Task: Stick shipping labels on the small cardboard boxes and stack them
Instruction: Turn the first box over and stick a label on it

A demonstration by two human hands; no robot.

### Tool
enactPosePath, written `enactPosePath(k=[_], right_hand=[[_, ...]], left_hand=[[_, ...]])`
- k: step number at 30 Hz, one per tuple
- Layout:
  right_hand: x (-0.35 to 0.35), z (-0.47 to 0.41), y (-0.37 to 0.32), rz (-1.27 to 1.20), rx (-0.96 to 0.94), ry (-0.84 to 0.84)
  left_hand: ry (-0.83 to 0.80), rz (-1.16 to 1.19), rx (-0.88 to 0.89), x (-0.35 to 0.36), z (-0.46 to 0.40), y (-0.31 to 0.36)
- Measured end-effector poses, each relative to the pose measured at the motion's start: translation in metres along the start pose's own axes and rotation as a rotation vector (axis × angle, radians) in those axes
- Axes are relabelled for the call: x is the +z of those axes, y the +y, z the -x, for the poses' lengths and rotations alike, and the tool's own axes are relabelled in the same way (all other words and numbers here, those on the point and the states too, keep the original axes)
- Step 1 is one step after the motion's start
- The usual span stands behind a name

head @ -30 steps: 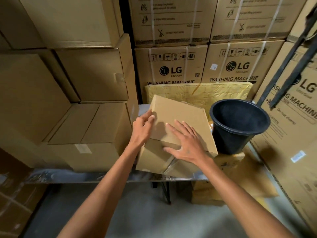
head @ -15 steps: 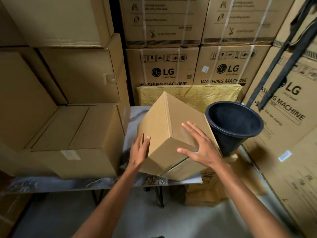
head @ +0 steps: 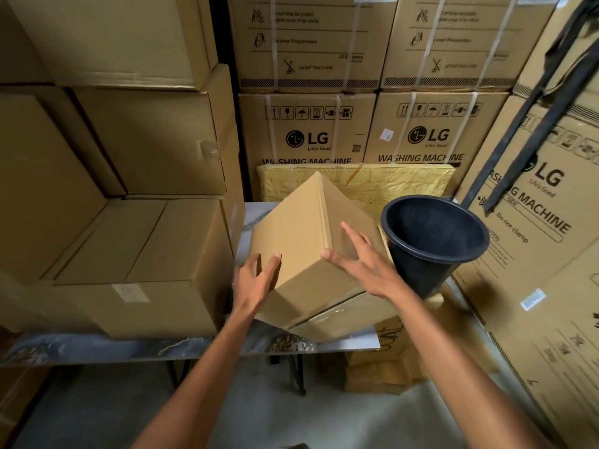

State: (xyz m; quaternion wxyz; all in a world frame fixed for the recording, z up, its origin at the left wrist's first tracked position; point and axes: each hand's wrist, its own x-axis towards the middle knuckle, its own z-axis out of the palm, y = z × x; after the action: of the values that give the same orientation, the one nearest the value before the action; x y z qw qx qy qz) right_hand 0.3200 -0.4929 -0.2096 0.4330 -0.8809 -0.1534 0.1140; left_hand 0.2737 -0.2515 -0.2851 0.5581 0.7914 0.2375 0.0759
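The small cardboard box (head: 304, 251) stood tilted on one edge near the front right corner of the table (head: 181, 346), a ridge of it pointing up. The left hand (head: 254, 283) lay flat against its left face, fingers straight; the right hand (head: 363, 260) spread wide over its right face, fingers splayed, thumb at the ridge. Clear tape ran along the seam on the face nearest the person. A bigger cardboard box (head: 142, 270) bearing a pale label sat on the table's left part, just beside it. A black bucket (head: 432, 244) leaned off the right edge, beneath stacked washing machine cartons (head: 308, 137)
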Motion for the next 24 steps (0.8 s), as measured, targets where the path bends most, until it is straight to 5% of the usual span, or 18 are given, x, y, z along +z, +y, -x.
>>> enactPosePath(k=[7,16,20,24], right_hand=[[0.002,0.002,0.019,-0.317,0.026,-0.040],[0.019,0.004,0.077,-0.588,0.286,0.059],[0.015,0.004,0.052,-0.379,0.269,0.143],[0.018,0.000,0.030,0.150,0.091,0.384]], left_hand=[[0.087,-0.252,0.093,-0.012,0.008,0.026],[0.028,-0.612,0.254,0.005,0.019,0.052],[0.043,-0.503,0.279,-0.005,0.019,0.044],[0.123,-0.184,0.306,-0.018,0.028,0.022]])
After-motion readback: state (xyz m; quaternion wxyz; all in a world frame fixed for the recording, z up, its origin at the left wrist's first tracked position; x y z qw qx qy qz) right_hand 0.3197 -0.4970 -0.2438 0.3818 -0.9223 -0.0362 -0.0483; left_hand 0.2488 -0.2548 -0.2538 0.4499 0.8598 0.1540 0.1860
